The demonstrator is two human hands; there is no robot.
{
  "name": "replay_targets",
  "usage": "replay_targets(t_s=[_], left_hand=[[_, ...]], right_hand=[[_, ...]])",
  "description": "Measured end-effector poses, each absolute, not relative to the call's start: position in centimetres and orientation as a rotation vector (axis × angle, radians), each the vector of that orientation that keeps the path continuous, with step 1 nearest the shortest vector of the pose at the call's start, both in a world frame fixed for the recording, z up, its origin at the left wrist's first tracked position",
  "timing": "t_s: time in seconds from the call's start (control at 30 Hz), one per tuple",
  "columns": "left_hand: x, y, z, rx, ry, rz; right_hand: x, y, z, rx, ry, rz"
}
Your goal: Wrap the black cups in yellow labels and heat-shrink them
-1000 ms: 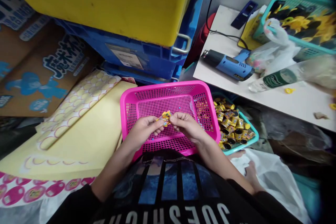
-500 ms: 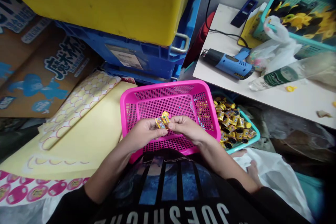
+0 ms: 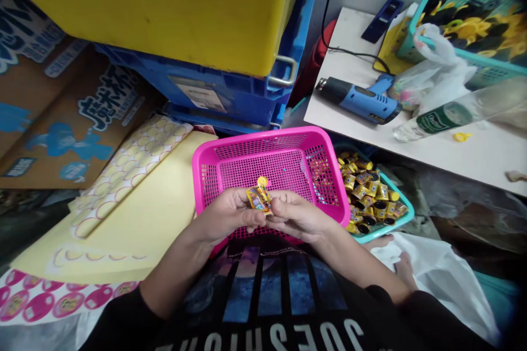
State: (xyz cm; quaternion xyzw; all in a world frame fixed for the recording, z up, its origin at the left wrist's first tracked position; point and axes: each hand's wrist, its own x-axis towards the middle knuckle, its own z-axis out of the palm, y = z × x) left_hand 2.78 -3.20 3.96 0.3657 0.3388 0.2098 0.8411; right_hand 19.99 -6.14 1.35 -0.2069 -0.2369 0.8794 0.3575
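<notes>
Between my hands is a small yellow printed piece (image 3: pixel 258 199) with a round yellow end, like a label partly around a little tub; its exact make-up is too small to tell. My left hand (image 3: pixel 230 214) pinches its left side. The thumb and fingers of my right hand (image 3: pixel 300 214) close on its right side. Both hands hover over a pink mesh basket (image 3: pixel 269 135), whose floor mostly shows bare mesh. Right of it stands a teal basket (image 3: pixel 405 214) filled with small yellow-labelled tubs (image 3: pixel 370 192), some showing black ends.
A white table (image 3: pixel 436 159) at right carries a blue heat gun (image 3: pixel 362 100), a plastic bottle (image 3: pixel 444 118) and a teal basket of black and yellow parts (image 3: pixel 473 33). Stacked crates (image 3: pixel 185 5) rise ahead. Yellow sticker sheets (image 3: pixel 135 203) and cardboard (image 3: pixel 61 115) lie left.
The hands have come slightly lower and nearer my body, with the yellow piece turned between the fingers. The right hand's fingers now reach further under it. The view has shifted slightly.
</notes>
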Motion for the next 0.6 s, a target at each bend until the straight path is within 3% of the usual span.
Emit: replay_targets(t_s=[0.17,0.37,0.6], left_hand=[[2.5,-2.5,3.8,0.804,0.655,0.338],[2.8,-2.5,5.4,0.941,0.686,0.354],[3.0,-3.6,5.9,0.827,0.617,0.243]], right_hand=[[20.1,-6.7,0.9,-0.626,-0.651,2.261],[21.2,-6.2,2.0,-0.692,-1.08,1.959],[21.7,-5.7,3.1,-0.491,-1.229,2.111]])
